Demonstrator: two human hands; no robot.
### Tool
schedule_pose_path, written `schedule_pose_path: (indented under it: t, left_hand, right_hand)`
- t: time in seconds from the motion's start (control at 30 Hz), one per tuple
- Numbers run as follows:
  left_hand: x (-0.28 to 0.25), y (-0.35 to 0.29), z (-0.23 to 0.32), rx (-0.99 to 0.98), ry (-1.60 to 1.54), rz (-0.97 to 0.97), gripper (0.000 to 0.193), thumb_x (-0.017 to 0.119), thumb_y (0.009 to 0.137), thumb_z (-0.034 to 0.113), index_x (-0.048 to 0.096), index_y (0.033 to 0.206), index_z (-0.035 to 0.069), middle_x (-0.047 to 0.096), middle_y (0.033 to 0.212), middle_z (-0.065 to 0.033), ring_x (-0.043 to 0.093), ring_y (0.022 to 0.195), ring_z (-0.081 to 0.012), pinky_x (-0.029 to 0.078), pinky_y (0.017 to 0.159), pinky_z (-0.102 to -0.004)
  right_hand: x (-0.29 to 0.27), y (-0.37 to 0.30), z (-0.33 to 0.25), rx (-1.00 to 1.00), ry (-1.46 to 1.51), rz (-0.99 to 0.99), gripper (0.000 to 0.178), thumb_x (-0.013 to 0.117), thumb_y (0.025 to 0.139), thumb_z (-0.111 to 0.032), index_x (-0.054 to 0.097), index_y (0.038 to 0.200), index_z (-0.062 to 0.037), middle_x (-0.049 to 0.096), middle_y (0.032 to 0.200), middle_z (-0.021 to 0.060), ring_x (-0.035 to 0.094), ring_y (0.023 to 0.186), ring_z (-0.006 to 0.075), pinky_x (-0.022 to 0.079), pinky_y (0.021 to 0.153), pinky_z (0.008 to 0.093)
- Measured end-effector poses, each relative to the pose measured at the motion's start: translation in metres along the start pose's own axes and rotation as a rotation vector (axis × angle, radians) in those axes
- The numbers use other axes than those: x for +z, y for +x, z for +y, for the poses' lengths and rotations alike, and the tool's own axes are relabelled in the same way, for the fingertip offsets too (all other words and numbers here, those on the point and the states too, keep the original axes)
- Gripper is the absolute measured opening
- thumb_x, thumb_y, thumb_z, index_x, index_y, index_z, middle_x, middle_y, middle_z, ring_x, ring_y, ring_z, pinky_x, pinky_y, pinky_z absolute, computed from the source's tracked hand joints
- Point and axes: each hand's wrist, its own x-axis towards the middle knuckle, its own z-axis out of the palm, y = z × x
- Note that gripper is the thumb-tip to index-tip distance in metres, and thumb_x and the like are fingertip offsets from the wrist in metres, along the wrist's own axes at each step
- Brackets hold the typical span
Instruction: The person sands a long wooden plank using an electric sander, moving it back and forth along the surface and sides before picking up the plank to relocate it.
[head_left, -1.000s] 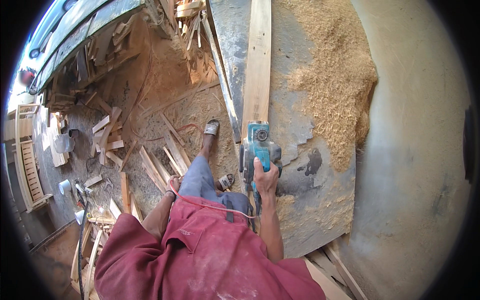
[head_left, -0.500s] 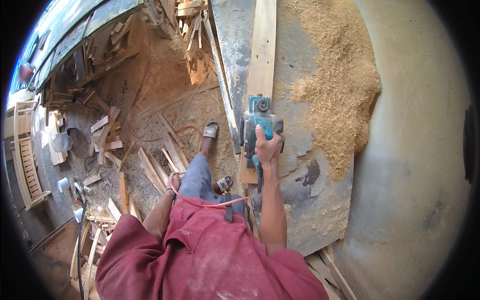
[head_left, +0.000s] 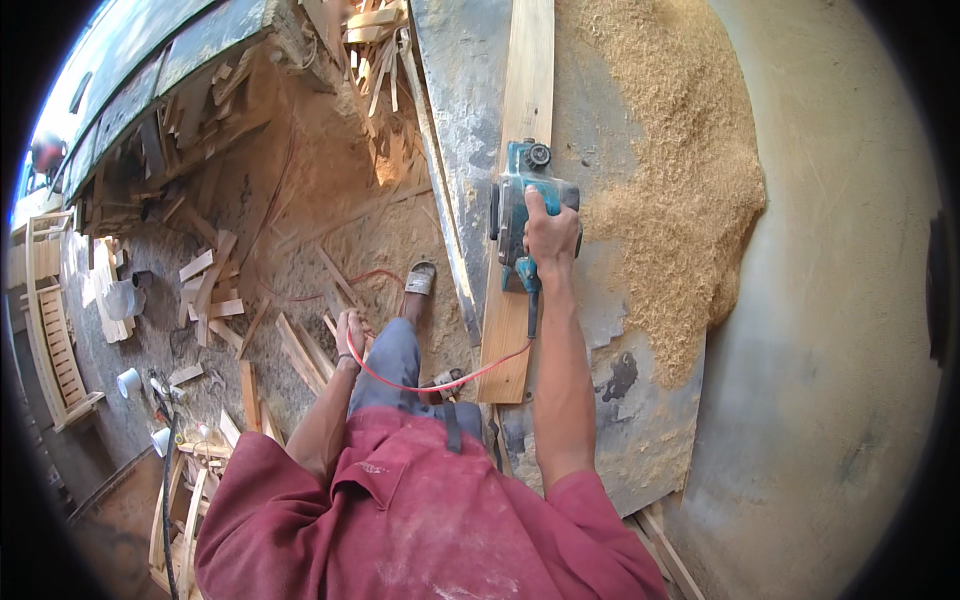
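A teal and black electric hand planer (head_left: 520,200) rests on a long pale wooden board (head_left: 508,340) on the worn grey worktop. My right hand (head_left: 552,240) is wrapped round the planer's handle, thumb along its top. From the planer's rear, a red power cord (head_left: 440,388) sags in a loop across my leg to my left hand (head_left: 352,332). That hand hangs beside my knee with its fingers curled round the cord. The planer hides the stretch of board under it.
A heap of wood shavings (head_left: 690,180) covers the right of the worktop (head_left: 640,440), beside a plain wall (head_left: 830,300). Wood offcuts (head_left: 215,285) litter the floor at left. Another bench (head_left: 190,60) stands far left, near a slatted wooden frame (head_left: 62,340).
My right hand has pushed the planer forward along the board, away from me. The left hand has risen slightly and moved forward, and the red cord now stretches farther out.
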Motion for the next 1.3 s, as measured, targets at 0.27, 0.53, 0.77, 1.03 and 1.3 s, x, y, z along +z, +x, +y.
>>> schedule_pose_path:
  t: [0.27,0.53,0.77,1.03,1.3]
  left_hand:
    - [0.119,0.106,0.175,0.137,-0.207,-0.012,0.037,0.05,0.102,0.033,0.051,0.126,0.004,0.061,0.105,-0.0095,0.063,0.075,-0.0164,0.052,0.065,-0.0291]
    - [0.249,0.232,0.378,0.453,-0.119,0.071,0.05,0.055,0.098,0.036,0.045,0.13,-0.002,0.061,0.105,-0.0111,0.062,0.098,-0.0208,0.049,0.084,-0.034]
    - [0.304,0.301,0.437,0.324,0.119,0.368,0.055,0.05,0.097,0.042,0.045,0.131,0.0,0.059,0.123,-0.0248,0.058,0.115,-0.0397,0.044,0.097,-0.0477]
    - [0.315,0.255,0.467,0.155,0.262,0.349,0.051,0.047,0.098,0.043,0.045,0.133,0.005,0.056,0.129,-0.022,0.058,0.115,-0.0415,0.045,0.095,-0.0497]
    - [0.318,0.257,0.465,0.233,0.29,0.353,0.047,0.053,0.097,0.034,0.043,0.132,0.003,0.056,0.125,-0.0241,0.057,0.113,-0.0424,0.044,0.094,-0.0507]
  right_hand:
    - [0.026,0.096,-0.044,0.032,0.027,-0.026,0.042,0.067,0.087,-0.036,0.059,0.062,-0.005,0.054,0.053,0.004,0.052,0.041,0.0139,0.041,0.038,0.0309]
    - [0.054,0.207,-0.09,0.083,0.04,-0.027,0.043,0.068,0.085,-0.038,0.057,0.06,-0.0052,0.054,0.053,0.0034,0.052,0.041,0.0136,0.041,0.038,0.0309]
    - [0.1,0.311,-0.142,0.102,0.048,-0.03,0.044,0.068,0.084,-0.04,0.057,0.059,-0.0058,0.054,0.053,0.0028,0.052,0.042,0.0135,0.041,0.039,0.0308]
    - [0.112,0.413,-0.19,0.103,0.05,-0.027,0.04,0.068,0.085,-0.039,0.057,0.062,-0.0085,0.053,0.054,0.0016,0.051,0.044,0.0121,0.042,0.041,0.0294]
    - [0.137,0.501,-0.216,0.041,0.003,0.014,0.044,0.067,0.087,-0.042,0.062,0.064,-0.0041,0.058,0.055,0.0054,0.056,0.042,0.0146,0.045,0.04,0.0304]
